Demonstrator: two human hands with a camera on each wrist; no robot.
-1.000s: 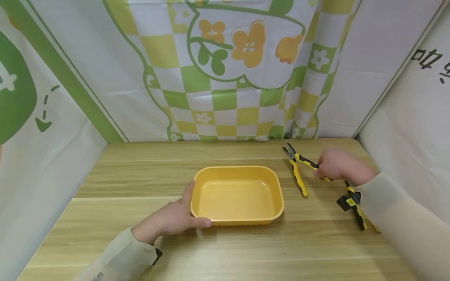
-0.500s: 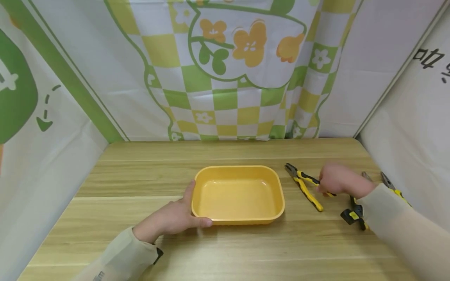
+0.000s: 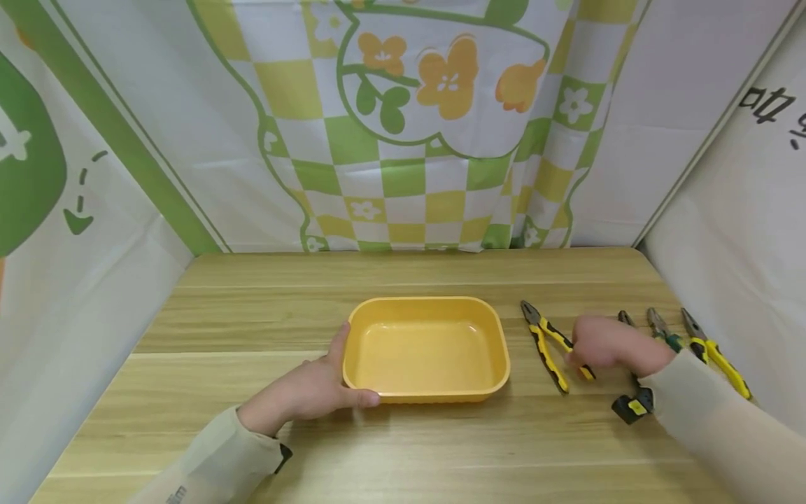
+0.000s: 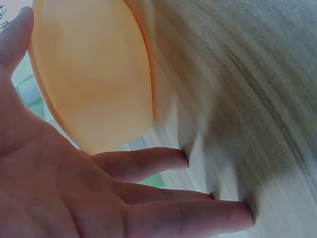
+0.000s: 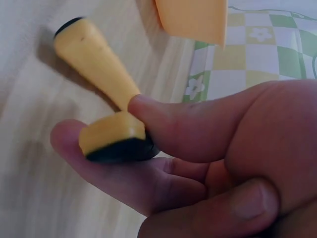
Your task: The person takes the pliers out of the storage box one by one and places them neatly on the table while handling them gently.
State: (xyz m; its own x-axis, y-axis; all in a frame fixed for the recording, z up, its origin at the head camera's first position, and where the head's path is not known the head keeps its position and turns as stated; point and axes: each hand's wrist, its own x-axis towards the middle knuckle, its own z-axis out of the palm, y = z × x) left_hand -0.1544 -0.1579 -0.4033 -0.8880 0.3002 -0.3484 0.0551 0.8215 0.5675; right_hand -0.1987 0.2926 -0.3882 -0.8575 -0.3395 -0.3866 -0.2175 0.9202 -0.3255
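A shallow yellow plastic bin (image 3: 428,357) stands on the wooden table in the head view. My left hand (image 3: 308,392) rests at its near left corner, thumb on the front rim. In the left wrist view the other fingers (image 4: 178,218) stretch out straight with their tips at the table, beside the bin (image 4: 94,74). Right of the bin, my right hand (image 3: 601,343) pinches one handle of yellow-and-black pliers (image 3: 546,353). Their handles stand spread and the metal nose points away. In the right wrist view, thumb and forefinger hold the near handle (image 5: 111,134).
Beyond my right hand lie pliers with a dark nose (image 3: 625,318), pliers with green handles (image 3: 674,343) and yellow-handled long-nose pliers (image 3: 724,364). A black and yellow piece (image 3: 632,406) shows beside the right sleeve, partly hidden. A checked curtain (image 3: 403,178) hangs behind the table.
My right hand has drawn the pliers toward the front of the table, turning them slightly. More of the tools on the right now shows. My left hand and the bin have stayed in place.
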